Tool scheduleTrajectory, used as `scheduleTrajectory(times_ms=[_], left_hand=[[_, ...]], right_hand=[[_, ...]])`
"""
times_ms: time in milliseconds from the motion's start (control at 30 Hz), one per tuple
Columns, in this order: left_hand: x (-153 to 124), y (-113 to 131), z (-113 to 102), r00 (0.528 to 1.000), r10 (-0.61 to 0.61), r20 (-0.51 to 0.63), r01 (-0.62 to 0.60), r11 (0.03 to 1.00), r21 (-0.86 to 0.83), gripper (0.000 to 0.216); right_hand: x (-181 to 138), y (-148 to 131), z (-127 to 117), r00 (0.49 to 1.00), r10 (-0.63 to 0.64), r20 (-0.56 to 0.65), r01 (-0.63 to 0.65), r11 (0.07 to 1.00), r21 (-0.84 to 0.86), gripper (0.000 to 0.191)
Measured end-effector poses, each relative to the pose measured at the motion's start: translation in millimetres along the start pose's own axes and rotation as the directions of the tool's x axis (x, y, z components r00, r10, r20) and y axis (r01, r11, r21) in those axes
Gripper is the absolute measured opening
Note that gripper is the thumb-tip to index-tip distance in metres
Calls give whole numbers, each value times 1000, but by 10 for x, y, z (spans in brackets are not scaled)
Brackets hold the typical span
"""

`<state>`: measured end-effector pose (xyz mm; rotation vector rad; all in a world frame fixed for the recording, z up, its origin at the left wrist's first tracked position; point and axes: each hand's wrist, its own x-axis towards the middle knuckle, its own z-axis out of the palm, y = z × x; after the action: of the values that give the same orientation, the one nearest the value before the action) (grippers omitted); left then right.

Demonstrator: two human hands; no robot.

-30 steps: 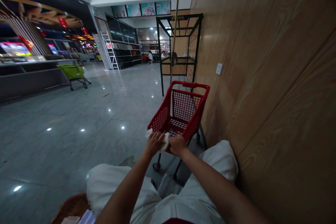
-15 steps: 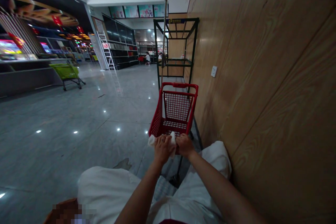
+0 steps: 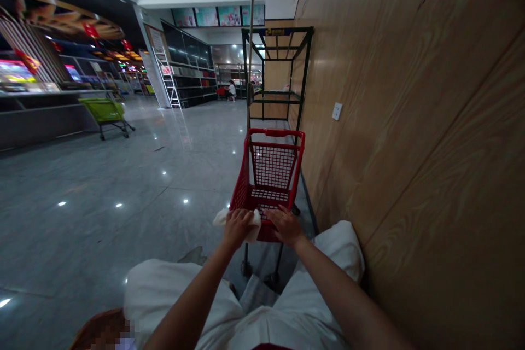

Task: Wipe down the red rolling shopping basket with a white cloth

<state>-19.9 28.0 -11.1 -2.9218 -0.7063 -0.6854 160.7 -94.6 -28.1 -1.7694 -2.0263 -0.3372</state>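
A small red shopping cart (image 3: pixel 272 167) with grid walls stands directly in front of my knees. My left hand (image 3: pixel 238 226) is closed over a white cloth (image 3: pixel 253 227), pressing it on the near left corner of the cart's rim. Part of the cloth sticks out left of the fingers. My right hand (image 3: pixel 285 226) grips the near rim on the right side, its fingers lying over the edge and its thumb hidden. A gap of bare red rim shows between the two hands.
A wood-panelled wall (image 3: pixel 389 120) runs close on my right. Behind the cart stands a dark metal rack (image 3: pixel 304 65), with a thin upright pole (image 3: pixel 250 65) before it. A green shopping cart (image 3: pixel 104 111) is far left. A brown basket (image 3: pixel 100 331) sits by my left leg.
My left hand has slid left along the rim with the cloth, away from my right hand. The right hand has shifted slightly left and its fingers have spread. The cart has shifted slightly left.
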Motion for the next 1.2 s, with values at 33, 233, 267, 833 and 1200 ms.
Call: scheduleTrajectory(times_ms=[33, 233, 267, 833, 1200], left_hand=[[20, 116, 32, 1000, 5, 9, -5, 1000, -3, 30], [162, 555, 205, 1000, 11, 5, -11, 1000, 10, 29], [158, 529, 205, 999, 35, 11, -35, 999, 14, 27], [-19, 594, 203, 994, -60, -96, 65, 997, 41, 23], [-292, -150, -36, 991, 102, -82, -93, 990, 102, 26]], right_hand=[[5, -7, 11, 1000, -1, -17, 1, 1000, 1, 72], [-51, 71, 91, 996, 48, -80, -51, 998, -44, 68], [-69, 99, 92, 997, 38, -68, -42, 997, -58, 68], [-13, 12, 71, 983, 144, -115, -142, 989, 28, 32], [-29, 17, 65, 993, 104, -64, -101, 994, 36, 51]])
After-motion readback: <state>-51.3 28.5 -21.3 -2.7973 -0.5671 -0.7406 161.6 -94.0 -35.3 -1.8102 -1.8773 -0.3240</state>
